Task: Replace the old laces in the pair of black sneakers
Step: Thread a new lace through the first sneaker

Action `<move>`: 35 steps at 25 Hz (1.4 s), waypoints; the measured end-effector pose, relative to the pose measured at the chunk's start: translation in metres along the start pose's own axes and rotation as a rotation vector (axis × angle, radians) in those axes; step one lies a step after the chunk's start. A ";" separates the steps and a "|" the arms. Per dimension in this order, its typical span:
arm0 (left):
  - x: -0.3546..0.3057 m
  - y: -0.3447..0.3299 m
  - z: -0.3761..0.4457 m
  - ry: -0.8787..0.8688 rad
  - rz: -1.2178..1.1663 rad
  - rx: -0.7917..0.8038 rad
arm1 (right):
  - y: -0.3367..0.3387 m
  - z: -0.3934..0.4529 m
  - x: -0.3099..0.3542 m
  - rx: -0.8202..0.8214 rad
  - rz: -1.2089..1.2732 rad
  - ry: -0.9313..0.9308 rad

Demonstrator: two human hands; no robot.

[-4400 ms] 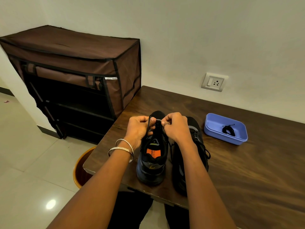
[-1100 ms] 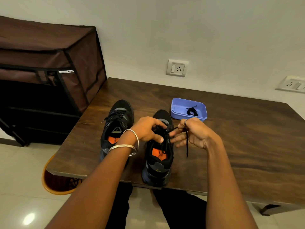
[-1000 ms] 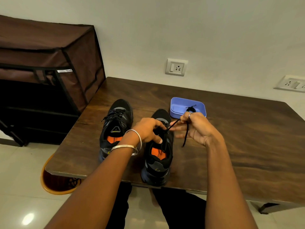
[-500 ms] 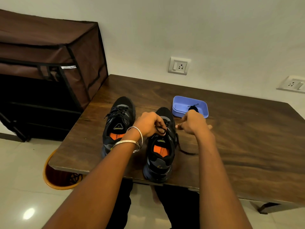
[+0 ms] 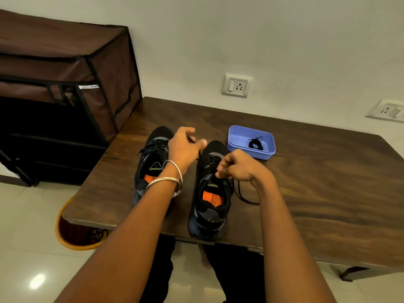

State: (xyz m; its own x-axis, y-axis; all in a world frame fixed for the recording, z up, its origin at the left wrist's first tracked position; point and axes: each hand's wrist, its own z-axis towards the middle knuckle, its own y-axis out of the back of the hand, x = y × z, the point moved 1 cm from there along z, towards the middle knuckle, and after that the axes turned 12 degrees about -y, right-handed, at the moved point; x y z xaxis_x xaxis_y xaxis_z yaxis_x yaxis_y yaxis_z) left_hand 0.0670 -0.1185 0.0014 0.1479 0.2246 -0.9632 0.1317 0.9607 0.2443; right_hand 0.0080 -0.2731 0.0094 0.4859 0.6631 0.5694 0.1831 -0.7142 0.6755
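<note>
Far left: brown cloth shoe rack [image 5: 65, 84] against the wall and an orange bin [image 5: 72, 239] on the floor under the table's corner, both unmoved

On the wooden table [image 5: 317, 193], left sneaker [image 5: 150, 165] standing toe-away, fully laced across the tongue, untouched over the last second

Just right of it, left hand [image 5: 183, 147] lifted up and leftward off the right sneaker, where half a second ago it sat closed over the top eyelets; now fingers loosely spread and blurred with motion, a thin black lace [image 5: 197, 153] apparently running from them down to the shoe, though whether pinched or merely trailing cannot be told

Right sneaker [image 5: 212, 193] centre, heel at the near edge, lacing drawn over the tongue

Right hand [image 5: 238, 167] dropped back from near the tray to the shoe's upper eyelets, fingers curled tight and pinching the lace there; other end lying in a slack loop [image 5: 244, 197] on the wood just beside the shoe

Further right, blue tray [image 5: 271, 145] with one small bundled lace [image 5: 254, 144] inside, well apart from both hands

Likely meaning: lace being pulled through and evened on the second shoe, so threading nearly finished; tying off probably next, and no way to tell whether the bundle in the tray is old or spare
</note>
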 end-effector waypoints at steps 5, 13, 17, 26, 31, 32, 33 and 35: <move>-0.004 0.003 -0.003 -0.226 0.628 0.179 | 0.000 -0.003 -0.003 -0.012 0.228 -0.043; -0.012 -0.018 -0.011 -0.277 0.907 0.486 | -0.002 -0.008 -0.004 0.077 0.583 -0.174; -0.012 -0.023 -0.011 -0.318 0.938 0.536 | -0.004 0.002 -0.013 0.125 0.603 -0.211; 0.002 -0.020 -0.005 -0.127 0.790 0.575 | 0.028 -0.025 -0.018 0.092 1.000 0.201; -0.011 -0.006 -0.011 0.060 0.051 0.593 | 0.048 -0.012 -0.035 -0.141 1.708 0.288; -0.014 -0.001 -0.012 0.083 -0.076 0.550 | 0.051 -0.011 -0.040 -0.206 1.793 0.259; -0.015 0.005 -0.012 0.101 -0.171 0.493 | 0.052 -0.010 -0.046 -0.265 1.858 0.219; -0.012 0.013 -0.008 0.130 -0.261 0.374 | 0.053 -0.009 -0.060 -0.412 1.824 0.029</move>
State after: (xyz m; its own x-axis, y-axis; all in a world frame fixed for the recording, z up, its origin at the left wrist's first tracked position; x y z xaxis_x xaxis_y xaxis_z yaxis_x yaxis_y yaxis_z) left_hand 0.0587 -0.1075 0.0147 -0.0578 0.0250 -0.9980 0.4953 0.8687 -0.0069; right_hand -0.0193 -0.3485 0.0159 -0.1931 -0.7508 0.6317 -0.6722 -0.3678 -0.6426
